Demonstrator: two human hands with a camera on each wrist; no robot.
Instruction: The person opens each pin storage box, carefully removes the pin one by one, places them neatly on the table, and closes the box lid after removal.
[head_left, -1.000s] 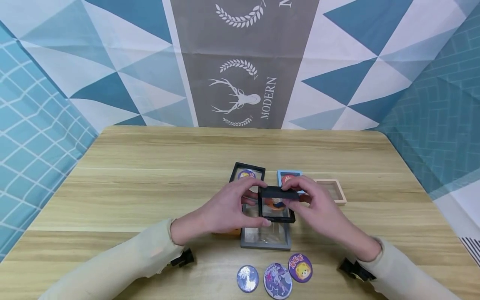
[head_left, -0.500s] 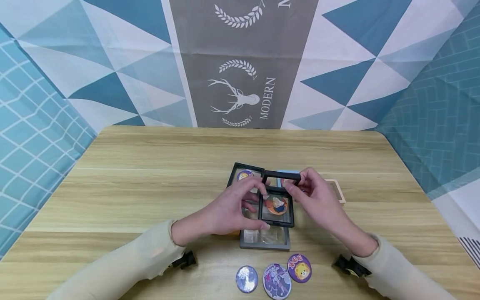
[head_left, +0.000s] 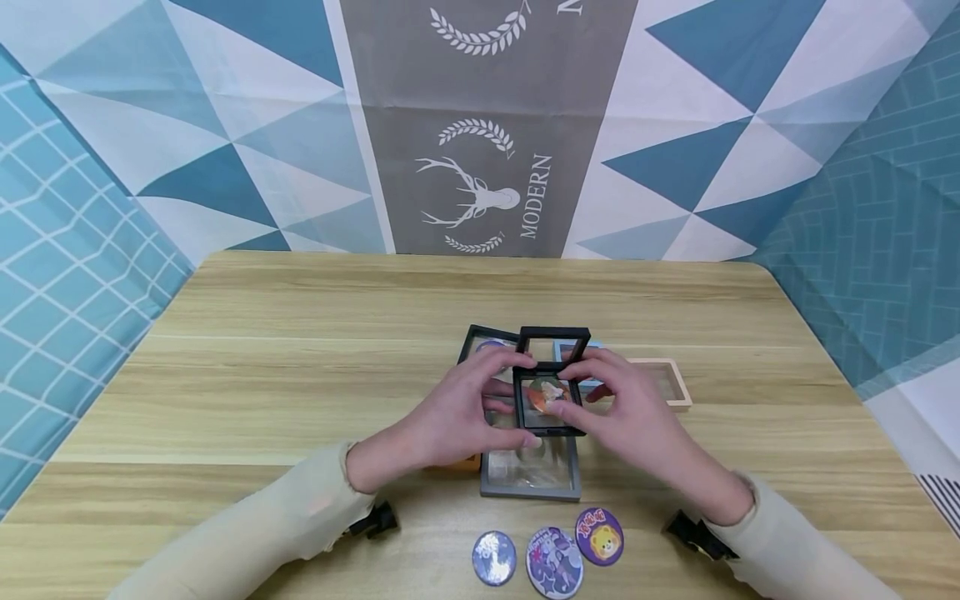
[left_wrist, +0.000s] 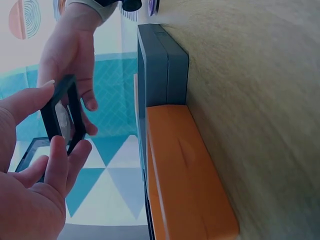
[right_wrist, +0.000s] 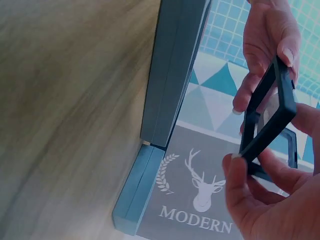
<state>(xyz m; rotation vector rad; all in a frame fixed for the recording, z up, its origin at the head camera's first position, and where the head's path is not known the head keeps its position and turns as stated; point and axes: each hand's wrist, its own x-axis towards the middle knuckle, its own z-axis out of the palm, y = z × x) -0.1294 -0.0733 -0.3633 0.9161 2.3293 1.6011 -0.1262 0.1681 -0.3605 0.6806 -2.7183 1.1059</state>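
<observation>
A black hinged display frame (head_left: 551, 432) is held above a grey frame, its lid folded up at the far side. On its clear film sits a round orange badge (head_left: 542, 395). My left hand (head_left: 450, 417) grips the frame's left side, thumb at the near corner. My right hand (head_left: 630, 404) holds the right side, its thumb over the badge in the head view. In the left wrist view the black frame (left_wrist: 50, 120) appears edge-on between both hands. The right wrist view shows the right fingers on a corner of the frame (right_wrist: 285, 95).
Beneath lie the grey frame (head_left: 532, 475), an orange frame (head_left: 467, 464) and another black frame (head_left: 467, 343). Behind are a light blue frame (head_left: 558, 353) and a pale pink frame (head_left: 681, 382). Near the front lie three round badges: blue (head_left: 494, 558), lilac (head_left: 555, 562) and purple (head_left: 600, 536).
The lid, partly folded over the badge a second ago, has swung back away from me. My right hand has moved from the lid down to the frame's right side and the badge.
</observation>
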